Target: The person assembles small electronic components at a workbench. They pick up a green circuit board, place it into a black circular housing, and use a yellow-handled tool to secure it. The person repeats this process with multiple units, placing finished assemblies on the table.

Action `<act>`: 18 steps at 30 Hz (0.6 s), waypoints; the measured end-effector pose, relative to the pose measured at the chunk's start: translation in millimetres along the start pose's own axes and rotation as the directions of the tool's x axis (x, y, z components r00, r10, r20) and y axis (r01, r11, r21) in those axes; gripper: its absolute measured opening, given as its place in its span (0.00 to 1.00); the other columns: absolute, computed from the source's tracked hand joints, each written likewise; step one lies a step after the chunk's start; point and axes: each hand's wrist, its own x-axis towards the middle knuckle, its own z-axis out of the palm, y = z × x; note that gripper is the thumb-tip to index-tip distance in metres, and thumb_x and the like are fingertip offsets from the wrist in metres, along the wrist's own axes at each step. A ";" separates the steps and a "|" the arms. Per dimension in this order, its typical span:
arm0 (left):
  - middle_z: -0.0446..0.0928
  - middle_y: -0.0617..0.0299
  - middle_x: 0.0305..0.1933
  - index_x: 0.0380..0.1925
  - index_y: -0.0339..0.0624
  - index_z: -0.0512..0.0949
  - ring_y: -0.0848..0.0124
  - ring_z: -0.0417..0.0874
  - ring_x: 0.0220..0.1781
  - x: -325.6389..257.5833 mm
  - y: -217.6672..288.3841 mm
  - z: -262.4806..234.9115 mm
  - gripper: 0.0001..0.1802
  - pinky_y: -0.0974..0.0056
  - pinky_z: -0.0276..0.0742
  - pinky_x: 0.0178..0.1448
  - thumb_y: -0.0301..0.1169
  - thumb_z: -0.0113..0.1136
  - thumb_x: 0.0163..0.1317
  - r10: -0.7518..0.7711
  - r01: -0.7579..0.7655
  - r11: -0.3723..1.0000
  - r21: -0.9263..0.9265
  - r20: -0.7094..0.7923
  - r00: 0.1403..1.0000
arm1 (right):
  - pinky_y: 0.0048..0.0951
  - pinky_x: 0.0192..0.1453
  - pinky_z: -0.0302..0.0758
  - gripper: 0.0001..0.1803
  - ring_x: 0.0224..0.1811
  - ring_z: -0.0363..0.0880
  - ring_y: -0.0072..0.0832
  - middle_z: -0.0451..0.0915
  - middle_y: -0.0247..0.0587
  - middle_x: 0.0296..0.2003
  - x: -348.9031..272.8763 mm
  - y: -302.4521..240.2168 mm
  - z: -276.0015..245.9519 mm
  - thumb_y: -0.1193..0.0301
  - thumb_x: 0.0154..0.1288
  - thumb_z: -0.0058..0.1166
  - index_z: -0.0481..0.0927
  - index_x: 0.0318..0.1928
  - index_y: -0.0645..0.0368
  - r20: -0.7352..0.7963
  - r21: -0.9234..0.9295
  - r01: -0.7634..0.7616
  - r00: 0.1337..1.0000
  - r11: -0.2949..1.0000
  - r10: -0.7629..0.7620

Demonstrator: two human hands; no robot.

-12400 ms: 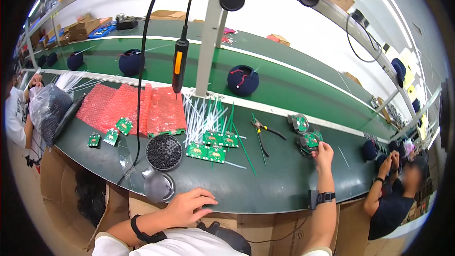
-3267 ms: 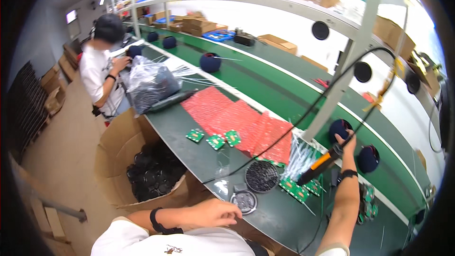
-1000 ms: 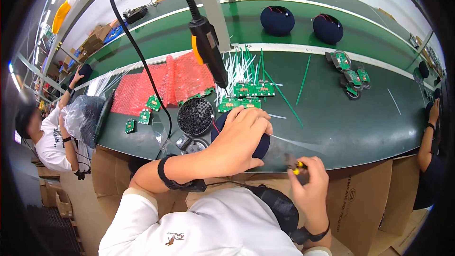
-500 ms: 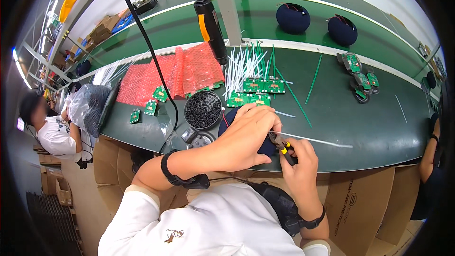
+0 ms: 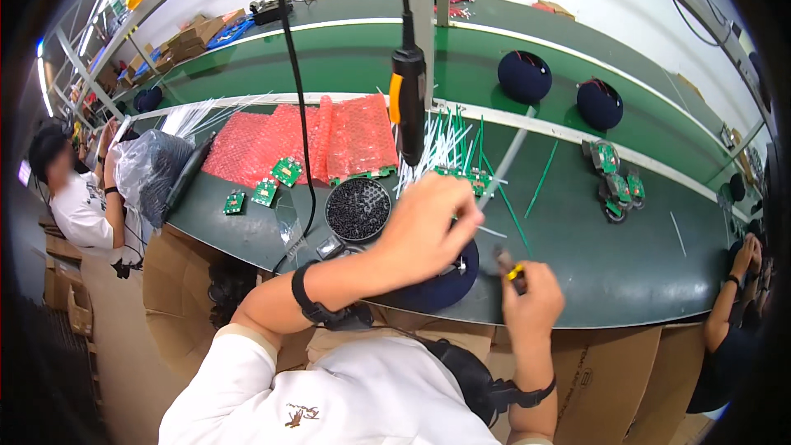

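Note:
My left hand (image 5: 428,227) is raised over the near edge of the bench, thumb and fingertips pinched on a white cable tie strip (image 5: 512,148). The strip is motion-blurred and slants up and to the right. Below that hand sits a navy, rounded fabric-covered shell (image 5: 449,287), partly hidden by my forearm; a small white bit shows at its opening. To its right, my right hand (image 5: 534,301) is closed round cutting pliers (image 5: 512,270) with black and yellow handles. Their jaws point up, apart from the shell.
A tub of small black parts (image 5: 358,209) stands left of my hand. Green circuit boards (image 5: 265,191), pink bubble wrap (image 5: 264,144) and loose ties (image 5: 441,128) lie around. A black and orange power screwdriver (image 5: 408,103) hangs overhead. Two navy shells (image 5: 524,77) sit behind; co-workers are at both sides.
The pliers have come away from the shell, down and to the right. My left hand has lifted off the shell, and the white strip has swung from lying rightward to pointing upward.

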 end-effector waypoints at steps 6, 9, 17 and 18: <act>0.84 0.40 0.31 0.36 0.35 0.79 0.40 0.87 0.36 20.1 -49.4 -12.8 0.15 0.37 0.79 0.45 0.38 0.59 0.72 -0.189 0.149 0.902 0.404 0.060 0.980 | 0.48 0.65 0.74 0.30 0.59 0.78 0.50 0.81 0.46 0.54 34.1 29.8 -16.6 0.62 0.57 0.76 0.83 0.58 0.59 -0.055 -0.262 0.083 0.993 0.961 -0.101; 0.85 0.37 0.36 0.38 0.33 0.83 0.38 0.88 0.42 28.0 -63.3 -10.8 0.18 0.37 0.81 0.50 0.40 0.58 0.72 -0.337 0.220 0.838 0.500 0.157 0.928 | 0.54 0.80 0.63 0.37 0.73 0.72 0.58 0.75 0.54 0.69 20.6 -0.6 -28.0 0.59 0.57 0.76 0.79 0.65 0.60 0.037 0.007 0.307 0.951 0.952 -0.307; 0.88 0.39 0.42 0.39 0.33 0.87 0.41 0.90 0.47 50.8 -82.5 -30.1 0.19 0.42 0.85 0.52 0.42 0.64 0.69 -0.523 0.314 0.698 0.643 0.159 0.837 | 0.48 0.66 0.79 0.37 0.70 0.74 0.62 0.61 0.71 0.76 7.2 -73.3 -14.5 0.65 0.45 0.85 0.79 0.56 0.57 0.278 0.343 0.252 0.893 0.905 -0.354; 0.88 0.40 0.41 0.40 0.34 0.87 0.41 0.90 0.47 45.0 -79.6 -34.7 0.20 0.42 0.85 0.51 0.44 0.65 0.69 -0.504 0.324 0.710 0.625 0.130 0.854 | 0.48 0.63 0.80 0.36 0.70 0.74 0.62 0.62 0.70 0.75 10.0 -73.2 -15.8 0.66 0.43 0.86 0.79 0.53 0.57 0.286 0.360 0.207 0.903 0.910 -0.319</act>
